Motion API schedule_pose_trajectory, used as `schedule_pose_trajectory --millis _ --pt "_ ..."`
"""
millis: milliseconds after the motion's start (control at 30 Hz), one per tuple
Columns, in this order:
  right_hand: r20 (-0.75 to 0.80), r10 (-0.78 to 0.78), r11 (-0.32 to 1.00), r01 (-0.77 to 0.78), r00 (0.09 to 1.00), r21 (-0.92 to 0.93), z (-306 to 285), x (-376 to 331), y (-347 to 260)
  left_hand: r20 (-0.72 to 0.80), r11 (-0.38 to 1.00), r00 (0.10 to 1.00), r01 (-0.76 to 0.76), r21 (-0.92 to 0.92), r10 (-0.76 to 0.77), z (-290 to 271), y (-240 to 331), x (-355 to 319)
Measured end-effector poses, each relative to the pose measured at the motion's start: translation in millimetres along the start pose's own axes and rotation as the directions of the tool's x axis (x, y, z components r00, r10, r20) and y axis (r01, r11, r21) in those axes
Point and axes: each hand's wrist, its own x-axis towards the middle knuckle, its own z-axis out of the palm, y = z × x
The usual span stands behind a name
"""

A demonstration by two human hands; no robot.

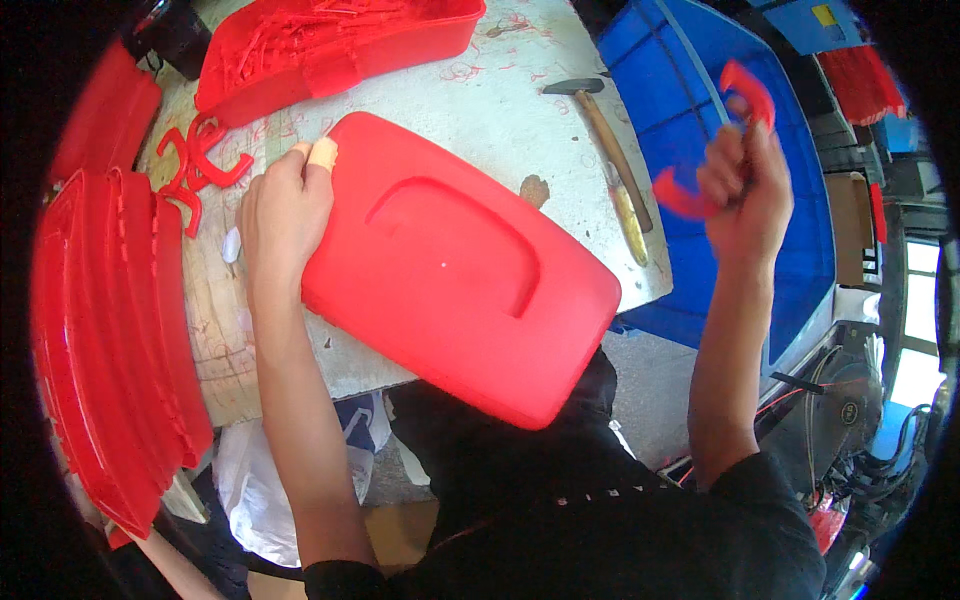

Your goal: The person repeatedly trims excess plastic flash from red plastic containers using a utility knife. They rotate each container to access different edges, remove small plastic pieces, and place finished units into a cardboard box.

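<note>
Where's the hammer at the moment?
In the head view, the hammer lies on the table, right of centre, between the red plastic container and the blue bin.

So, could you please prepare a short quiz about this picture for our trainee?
1. Which hand holds the curved red plastic part?
2. What does the left hand touch?
A) large blue plastic bin
B) rectangular, round-cornered red plastic shell
C) white plastic bag
3. True or false: the wooden-handled hammer lies on the pale, red-marked worktable.

Key: 1. right hand; 2. B; 3. true.
</note>
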Motion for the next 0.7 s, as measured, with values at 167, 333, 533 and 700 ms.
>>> schedule_pose_trajectory --millis 167,333,533,700 --pt "-0.132 0.346 0.853 -0.370 0.929 -0.369 -35 -91 45 0.075 0.974 0.996 0.060 -0.217 -0.044 -1 -12 8" --pt "-0.202 0.486 0.747 -0.524 0.850 -0.409 -37 -151 78 0.361 0.809 0.909 0.367 -0.459 -0.207 -10 -37 39" --pt "-0.045 0.269 0.839 -0.257 0.962 -0.480 -33 -154 85 0.384 0.804 0.907 0.356 -0.475 -0.174 -14 -36 28" --pt "-0.074 0.249 0.942 -0.259 0.966 -0.212 -30 -167 83 0.339 0.518 0.925 0.377 -0.768 -0.172 -62 -28 3"
